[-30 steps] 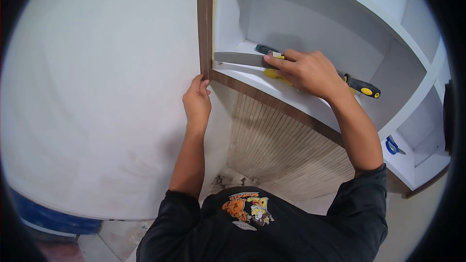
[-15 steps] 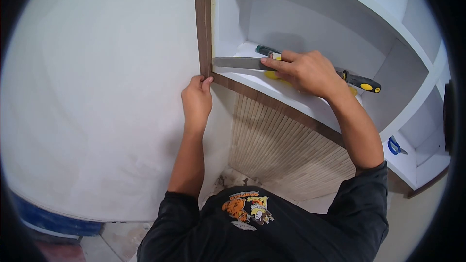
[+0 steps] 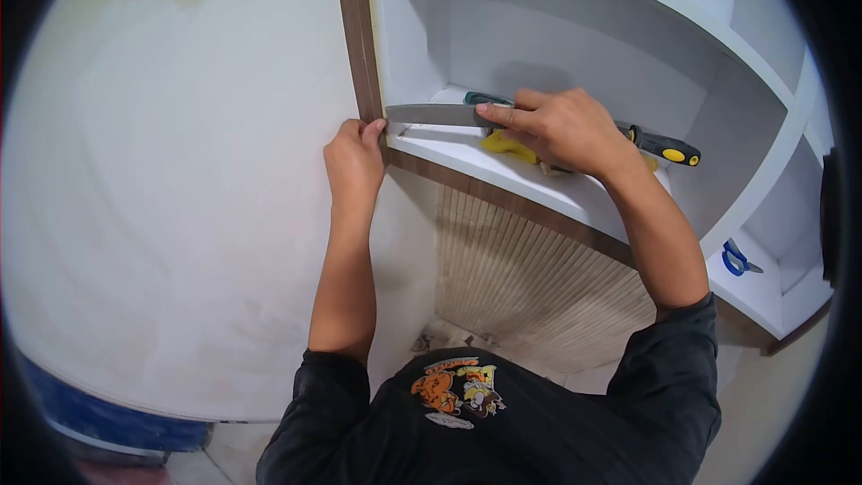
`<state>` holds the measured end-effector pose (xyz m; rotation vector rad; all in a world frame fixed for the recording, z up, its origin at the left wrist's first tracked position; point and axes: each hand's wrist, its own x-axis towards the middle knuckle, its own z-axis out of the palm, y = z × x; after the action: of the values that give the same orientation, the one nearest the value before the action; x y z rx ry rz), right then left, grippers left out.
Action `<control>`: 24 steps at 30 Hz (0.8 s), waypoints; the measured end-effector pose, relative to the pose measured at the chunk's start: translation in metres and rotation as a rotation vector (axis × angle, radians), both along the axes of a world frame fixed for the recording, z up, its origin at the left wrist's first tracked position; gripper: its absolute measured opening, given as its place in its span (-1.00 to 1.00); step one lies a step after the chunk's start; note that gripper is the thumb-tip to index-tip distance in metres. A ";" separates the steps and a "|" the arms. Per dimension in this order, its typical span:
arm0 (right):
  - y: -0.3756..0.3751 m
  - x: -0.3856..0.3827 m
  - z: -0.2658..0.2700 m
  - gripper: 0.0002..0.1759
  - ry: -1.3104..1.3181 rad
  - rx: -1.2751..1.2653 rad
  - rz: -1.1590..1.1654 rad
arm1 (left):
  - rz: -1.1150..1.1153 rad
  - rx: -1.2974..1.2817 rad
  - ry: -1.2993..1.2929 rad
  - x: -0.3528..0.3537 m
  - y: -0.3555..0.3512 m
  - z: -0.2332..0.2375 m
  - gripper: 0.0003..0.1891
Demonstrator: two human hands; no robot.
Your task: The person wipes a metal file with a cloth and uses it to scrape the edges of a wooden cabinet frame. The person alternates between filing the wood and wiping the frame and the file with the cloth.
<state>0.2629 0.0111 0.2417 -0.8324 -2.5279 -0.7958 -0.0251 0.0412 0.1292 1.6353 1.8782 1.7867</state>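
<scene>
My right hand [image 3: 570, 130] is closed around a metal file [image 3: 435, 115], with its thumb along the flat grey blade. The file's black and yellow handle [image 3: 669, 147] sticks out to the right past my wrist. Its tip meets the cabinet's left front edge, beside a brown wood-look edging strip [image 3: 357, 31]. My left hand [image 3: 355, 162] pinches the lower end of that strip between thumb and fingers. Behind and below my right hand, a yellow tool [image 3: 510, 145] and a dark green handle [image 3: 488, 99] lie on the white shelf, partly hidden.
The white curved cabinet [image 3: 575, 31] has more compartments to the right, one with blue-handled scissors [image 3: 736, 259]. Brown trim [image 3: 503, 196] runs along the bottom edge above a ribbed panel [image 3: 539, 278]. A large pale board [image 3: 180, 216] stands close on the left.
My left hand has moved slightly up with the strip's lower end, which now sits higher against the shelf corner. The file stays at that edge. The view has shifted a little.
</scene>
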 end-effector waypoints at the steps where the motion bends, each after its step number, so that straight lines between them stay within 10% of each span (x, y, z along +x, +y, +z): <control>1: 0.002 0.001 -0.002 -0.53 0.006 -0.002 0.012 | -0.004 -0.015 -0.038 0.001 0.000 0.006 -0.75; 24: 0.002 0.004 -0.004 -0.54 -0.003 -0.042 0.013 | 0.011 0.249 -0.539 0.035 -0.025 0.005 -0.74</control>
<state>0.2668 0.0135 0.2377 -0.8274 -2.5583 -0.7426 0.0098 0.0161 0.1338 1.0352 1.4723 2.2481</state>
